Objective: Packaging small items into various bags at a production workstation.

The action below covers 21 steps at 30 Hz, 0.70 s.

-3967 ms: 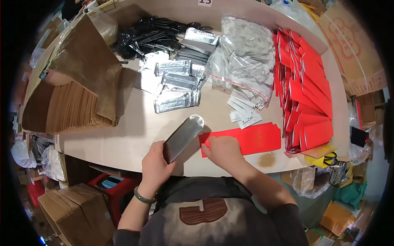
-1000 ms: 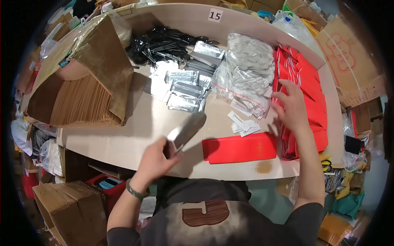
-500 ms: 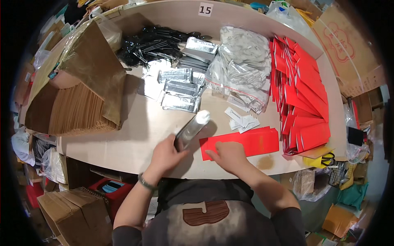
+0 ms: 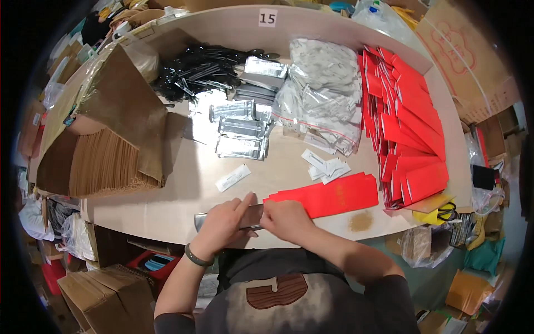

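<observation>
While we lean over the near edge of the curved tabletop [image 4: 139, 214], a stack of brown paper bags [image 4: 105, 167] sits far to our left under a tilted brown sheet [image 4: 119, 106]. Moving right, our left hand [image 4: 222, 222] wraps round a flat silver foil pouch [image 4: 251, 216], the fingers curled over its top and the thumb beneath, so the grasp is closed firmly on it; the pouch lies lengthways just above the table's front edge. Past a small white sachet [image 4: 233, 177] lying alone on the wood, our right hand [image 4: 286, 218] meets the pouch's right end, its fingers pinched together on that end, though we cannot tell how much of the pouch sits inside the pinch. Behind the hands lie more silver pouches [image 4: 240, 136] and a heap of black plastic cutlery [image 4: 197, 69]. Just right of our right hand, a long red envelope [image 4: 328, 196] rests flat, nearly touching the knuckles. Farther right, clear bags of grey packets [image 4: 322, 89] pile up, and rows of red envelopes [image 4: 409, 119] fan along the table's right side.
</observation>
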Each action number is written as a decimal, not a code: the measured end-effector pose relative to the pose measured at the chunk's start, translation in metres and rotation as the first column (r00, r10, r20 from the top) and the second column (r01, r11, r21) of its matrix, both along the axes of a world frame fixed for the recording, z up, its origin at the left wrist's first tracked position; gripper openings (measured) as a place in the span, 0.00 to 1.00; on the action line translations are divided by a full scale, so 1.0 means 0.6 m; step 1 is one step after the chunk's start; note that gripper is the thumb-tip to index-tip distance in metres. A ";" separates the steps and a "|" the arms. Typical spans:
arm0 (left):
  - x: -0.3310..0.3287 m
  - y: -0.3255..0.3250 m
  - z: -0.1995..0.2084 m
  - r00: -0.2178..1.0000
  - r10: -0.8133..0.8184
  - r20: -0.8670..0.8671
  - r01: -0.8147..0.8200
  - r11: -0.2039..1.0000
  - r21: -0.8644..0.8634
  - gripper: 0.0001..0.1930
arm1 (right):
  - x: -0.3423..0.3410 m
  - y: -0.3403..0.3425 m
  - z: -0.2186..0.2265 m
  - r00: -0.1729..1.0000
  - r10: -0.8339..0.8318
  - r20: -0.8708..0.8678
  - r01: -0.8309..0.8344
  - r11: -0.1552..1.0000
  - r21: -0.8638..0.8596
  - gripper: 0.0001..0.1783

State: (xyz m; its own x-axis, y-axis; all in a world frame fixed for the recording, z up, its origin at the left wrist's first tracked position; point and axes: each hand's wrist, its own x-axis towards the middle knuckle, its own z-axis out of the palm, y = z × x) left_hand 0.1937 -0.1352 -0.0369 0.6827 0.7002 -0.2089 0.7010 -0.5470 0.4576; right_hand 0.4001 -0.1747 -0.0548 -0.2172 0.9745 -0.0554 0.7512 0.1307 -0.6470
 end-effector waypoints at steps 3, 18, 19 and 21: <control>-0.025 0.027 0.026 0.953 -0.069 0.296 -0.005 0.970 0.241 0.40 | 0.086 0.083 -0.017 0.880 -0.048 0.473 -0.028 0.988 0.152 0.11; -0.337 0.218 0.027 0.751 0.607 0.259 -0.659 0.664 0.354 0.08 | -0.034 0.201 -0.074 0.938 -0.003 0.346 -0.141 0.911 0.388 0.07; -0.311 0.212 0.046 0.736 0.647 0.199 -0.669 0.650 0.359 0.08 | -0.035 0.202 -0.080 0.939 -0.020 0.344 -0.134 0.898 0.418 0.07; -0.311 0.205 0.049 0.715 0.678 0.174 -0.690 0.641 0.337 0.10 | -0.038 0.189 -0.090 0.925 0.014 0.380 -0.172 0.907 0.385 0.07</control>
State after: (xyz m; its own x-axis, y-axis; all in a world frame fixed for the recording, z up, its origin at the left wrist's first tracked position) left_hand 0.0068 -0.0120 -0.0072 -0.0196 0.9867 0.1614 0.9318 -0.0405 0.3606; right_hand 0.3775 -0.0611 -0.1087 -0.3497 0.9040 0.2457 0.8919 0.4016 -0.2080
